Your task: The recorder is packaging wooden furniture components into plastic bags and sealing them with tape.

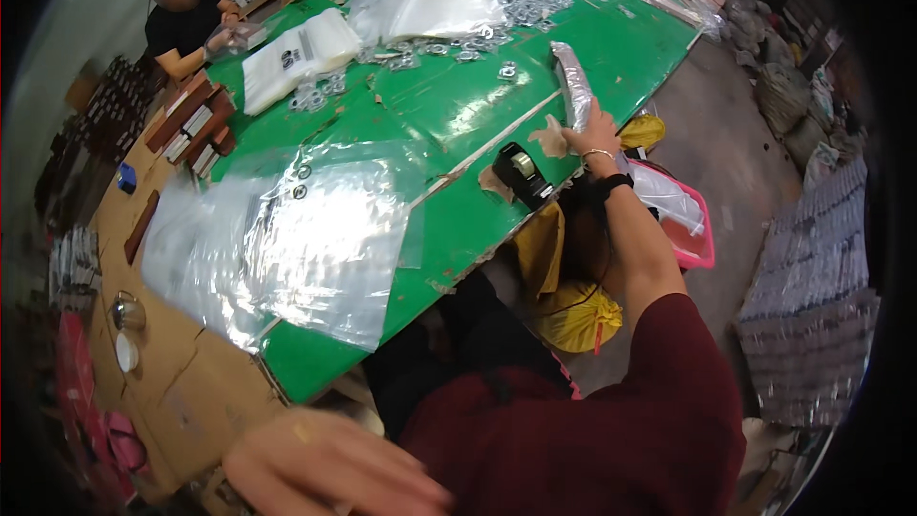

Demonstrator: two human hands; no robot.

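My right hand (597, 139), with a bracelet and a black wrist strap, grips the near end of a long, narrow bundle wrapped in clear shiny plastic (573, 81). That bundle lies along the right side of the green table (458, 129); what is inside the wrap cannot be made out. Low in the picture, my left hand (325, 463) is blurred, its fingers stretched out and nothing visible in them. A black tape dispenser (523, 175) sits at the near table edge beside crumpled brown scraps. Large clear plastic bags (315, 229) lie flat on the table's left.
Stacked clear bags (449, 10) and small packets (535, 5) cover the far table. A co-worker (186, 24) handles something at the far left. Brown wooden pieces (196, 124) lie at the left. Below the right edge are a pink tub (702, 220) and yellow sacks (578, 315).
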